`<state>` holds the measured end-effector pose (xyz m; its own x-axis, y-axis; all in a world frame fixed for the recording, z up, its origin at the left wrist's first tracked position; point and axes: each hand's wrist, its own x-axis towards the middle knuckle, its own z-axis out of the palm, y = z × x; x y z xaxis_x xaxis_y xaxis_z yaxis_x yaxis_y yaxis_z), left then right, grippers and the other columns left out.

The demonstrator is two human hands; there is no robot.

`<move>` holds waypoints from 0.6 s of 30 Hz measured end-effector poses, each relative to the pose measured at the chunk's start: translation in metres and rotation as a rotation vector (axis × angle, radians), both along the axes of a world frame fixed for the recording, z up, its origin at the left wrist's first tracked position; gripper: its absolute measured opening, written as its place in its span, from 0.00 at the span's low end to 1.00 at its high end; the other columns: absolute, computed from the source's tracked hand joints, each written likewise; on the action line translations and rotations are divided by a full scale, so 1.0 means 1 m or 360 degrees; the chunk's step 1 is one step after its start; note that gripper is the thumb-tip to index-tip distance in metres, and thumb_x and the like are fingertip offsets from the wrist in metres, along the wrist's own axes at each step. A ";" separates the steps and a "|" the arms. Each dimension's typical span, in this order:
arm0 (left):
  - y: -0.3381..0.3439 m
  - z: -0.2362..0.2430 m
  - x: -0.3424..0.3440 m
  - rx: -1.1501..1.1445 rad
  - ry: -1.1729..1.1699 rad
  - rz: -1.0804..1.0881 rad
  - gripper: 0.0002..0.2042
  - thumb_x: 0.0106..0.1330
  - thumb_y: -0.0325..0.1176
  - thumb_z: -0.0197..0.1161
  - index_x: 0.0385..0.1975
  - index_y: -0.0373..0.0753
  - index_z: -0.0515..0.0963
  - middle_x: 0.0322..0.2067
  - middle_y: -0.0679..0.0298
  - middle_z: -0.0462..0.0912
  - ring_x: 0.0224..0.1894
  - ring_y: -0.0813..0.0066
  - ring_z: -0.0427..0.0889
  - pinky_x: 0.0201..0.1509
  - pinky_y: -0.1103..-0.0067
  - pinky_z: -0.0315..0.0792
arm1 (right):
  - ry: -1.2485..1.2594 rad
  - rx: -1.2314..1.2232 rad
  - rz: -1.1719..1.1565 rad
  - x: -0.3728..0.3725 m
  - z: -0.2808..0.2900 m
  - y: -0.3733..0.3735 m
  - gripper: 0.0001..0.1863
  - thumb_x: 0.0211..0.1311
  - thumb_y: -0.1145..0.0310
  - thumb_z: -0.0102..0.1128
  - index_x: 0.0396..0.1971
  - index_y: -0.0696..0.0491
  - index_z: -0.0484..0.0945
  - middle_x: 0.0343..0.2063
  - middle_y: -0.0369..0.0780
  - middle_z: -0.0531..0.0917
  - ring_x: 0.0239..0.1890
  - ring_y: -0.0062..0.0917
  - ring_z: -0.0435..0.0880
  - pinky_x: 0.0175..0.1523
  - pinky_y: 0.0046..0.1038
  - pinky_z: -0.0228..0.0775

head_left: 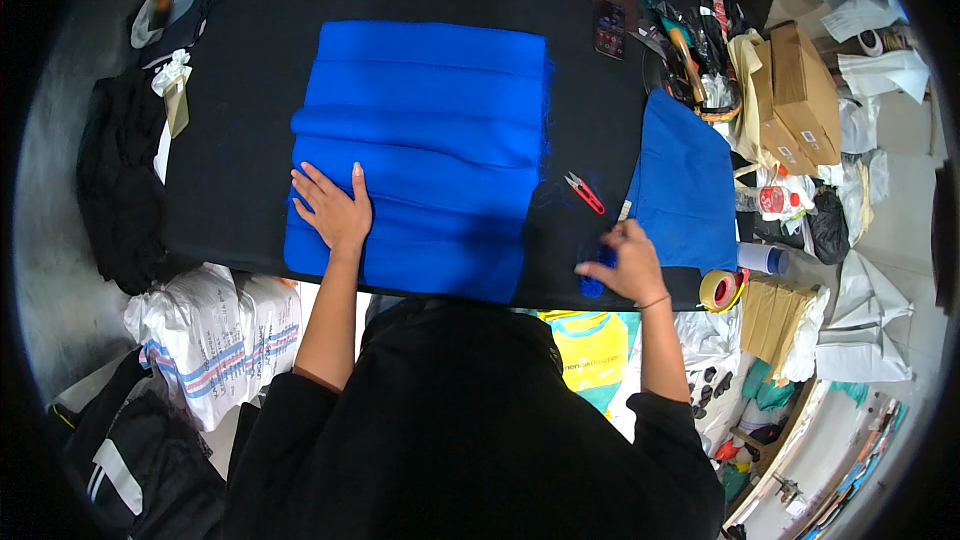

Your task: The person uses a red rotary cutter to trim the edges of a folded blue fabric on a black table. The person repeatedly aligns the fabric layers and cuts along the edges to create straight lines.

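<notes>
Blue cloth (pixel 430 90) flat on black tabletop (pixel 240 0), reaching its near edge — near-square, slightly longer front-to-back, ripples crosswise, frayed side facing right. Left hand (pixel 335 212) spread flat on it, gripping nothing. Right hand (pixel 632 262) half-curled at thread tuft (pixel 592 286) — can't tell if grasped. Red snips (pixel 588 196) between cloth and blue panel (pixel 688 180), tips pointing away-left.

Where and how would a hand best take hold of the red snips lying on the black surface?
Probably by the red handles, coming from the lower right, the side nearest the right hand: the snips lie at a slant, metal blades pointing up-left, away from that side.
</notes>
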<state>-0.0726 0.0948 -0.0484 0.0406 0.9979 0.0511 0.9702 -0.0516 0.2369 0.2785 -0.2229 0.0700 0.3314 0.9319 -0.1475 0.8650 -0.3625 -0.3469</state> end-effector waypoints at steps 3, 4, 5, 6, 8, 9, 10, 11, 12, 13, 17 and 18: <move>0.002 0.002 0.003 0.0025 -0.0004 -0.0007 0.50 0.78 0.67 0.43 0.81 0.27 0.41 0.80 0.35 0.41 0.84 0.44 0.41 0.84 0.51 0.34 | 0.0174 0.0337 0.0326 -0.019 -0.018 0.027 0.11 0.65 0.62 0.73 0.37 0.55 0.88 0.59 0.48 0.83 0.53 0.41 0.84 0.61 0.39 0.75; 0.004 0.002 0.004 0.0046 -0.0001 -0.0008 0.50 0.78 0.67 0.43 0.81 0.27 0.41 0.80 0.35 0.41 0.84 0.44 0.41 0.84 0.51 0.34 | 0.0793 0.0488 0.0205 -0.031 -0.018 0.042 0.10 0.70 0.65 0.68 0.36 0.56 0.84 0.62 0.49 0.82 0.57 0.37 0.83 0.61 0.36 0.74; 0.003 0.001 0.003 0.0053 0.0002 -0.0019 0.50 0.78 0.67 0.43 0.81 0.27 0.41 0.80 0.35 0.41 0.84 0.44 0.41 0.83 0.51 0.35 | 0.1412 0.0618 0.0064 -0.049 -0.018 0.055 0.09 0.75 0.67 0.63 0.35 0.57 0.80 0.64 0.50 0.82 0.61 0.33 0.82 0.62 0.34 0.73; 0.002 0.000 0.002 0.0053 0.0007 -0.0019 0.50 0.78 0.67 0.43 0.81 0.27 0.41 0.80 0.35 0.42 0.84 0.43 0.41 0.83 0.50 0.35 | 0.1734 0.0628 -0.0056 -0.061 -0.023 0.064 0.09 0.78 0.65 0.60 0.39 0.56 0.81 0.60 0.45 0.84 0.55 0.28 0.82 0.59 0.30 0.74; 0.002 -0.001 0.000 0.0054 0.0007 -0.0017 0.50 0.77 0.67 0.44 0.81 0.27 0.42 0.80 0.35 0.42 0.84 0.43 0.42 0.83 0.50 0.35 | 0.2488 0.0555 -0.0345 -0.062 -0.058 0.061 0.12 0.83 0.61 0.54 0.43 0.54 0.79 0.46 0.38 0.89 0.42 0.21 0.83 0.51 0.28 0.77; 0.001 -0.001 0.000 0.0059 0.0008 -0.0020 0.49 0.77 0.67 0.44 0.81 0.27 0.42 0.80 0.35 0.42 0.84 0.43 0.42 0.83 0.50 0.35 | 0.2244 0.0541 -0.0570 -0.047 -0.079 0.047 0.13 0.83 0.60 0.54 0.42 0.53 0.78 0.40 0.36 0.86 0.38 0.20 0.81 0.45 0.27 0.76; 0.000 -0.001 -0.003 0.0069 0.0010 -0.0013 0.49 0.77 0.67 0.45 0.81 0.27 0.42 0.80 0.35 0.43 0.84 0.43 0.42 0.83 0.50 0.35 | 0.1998 0.0523 -0.0776 -0.022 -0.087 0.030 0.13 0.83 0.59 0.54 0.40 0.53 0.77 0.34 0.35 0.84 0.33 0.18 0.80 0.39 0.26 0.76; 0.001 -0.001 -0.003 0.0079 0.0008 -0.0018 0.49 0.77 0.66 0.45 0.81 0.27 0.43 0.80 0.35 0.43 0.84 0.43 0.42 0.83 0.50 0.35 | 0.1929 0.0718 -0.1055 0.007 -0.080 0.014 0.14 0.83 0.57 0.55 0.37 0.51 0.78 0.27 0.30 0.78 0.28 0.15 0.75 0.31 0.24 0.69; 0.000 0.002 0.001 0.0074 0.0002 -0.0024 0.49 0.78 0.66 0.45 0.80 0.27 0.43 0.80 0.35 0.43 0.84 0.44 0.42 0.83 0.50 0.36 | 0.1591 0.0807 -0.1284 0.039 -0.080 -0.012 0.15 0.82 0.57 0.55 0.35 0.50 0.79 0.24 0.28 0.76 0.27 0.13 0.73 0.30 0.23 0.65; -0.001 0.001 0.003 0.0077 -0.0004 -0.0037 0.49 0.78 0.66 0.46 0.80 0.27 0.43 0.80 0.35 0.43 0.84 0.44 0.42 0.83 0.50 0.36 | 0.1400 0.0858 -0.1349 0.066 -0.080 -0.037 0.17 0.81 0.56 0.57 0.35 0.52 0.80 0.22 0.27 0.74 0.27 0.13 0.72 0.31 0.22 0.65; 0.001 0.000 0.003 0.0098 0.0018 -0.0035 0.49 0.78 0.65 0.46 0.80 0.26 0.43 0.80 0.35 0.44 0.84 0.44 0.42 0.83 0.49 0.36 | 0.0012 0.0253 -0.0241 0.006 -0.023 -0.010 0.15 0.72 0.58 0.68 0.42 0.56 0.84 0.39 0.43 0.86 0.38 0.34 0.85 0.43 0.32 0.75; 0.002 0.001 0.003 0.0098 0.0022 -0.0034 0.49 0.78 0.65 0.46 0.80 0.26 0.43 0.80 0.34 0.44 0.84 0.44 0.42 0.83 0.49 0.37 | -0.0081 0.0094 -0.0114 -0.008 -0.012 0.001 0.15 0.70 0.58 0.69 0.42 0.56 0.84 0.44 0.45 0.85 0.42 0.37 0.84 0.47 0.33 0.75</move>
